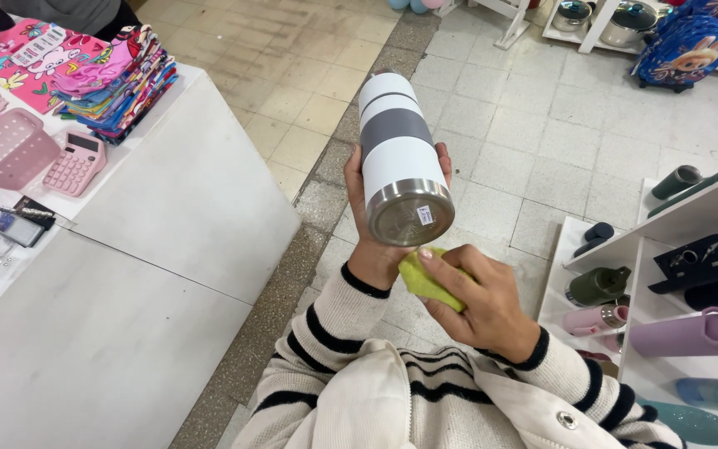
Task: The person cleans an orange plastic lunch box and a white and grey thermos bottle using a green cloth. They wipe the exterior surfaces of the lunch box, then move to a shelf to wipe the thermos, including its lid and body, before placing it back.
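Left hand wrapped around white-and-grey flask, steel base toward camera; right hand just below flask base, fingers pinching yellow cloth.

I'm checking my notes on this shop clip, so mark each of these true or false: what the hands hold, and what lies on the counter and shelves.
1. The left hand holds a white steel tumbler with a grey band. True.
2. The right hand pinches a blue sponge. False: it is a yellow-green cloth.
3. A pink calculator lies on the white counter. True.
4. The white shelves at right carry folded towels. False: they carry bottles, including a lilac bottle.
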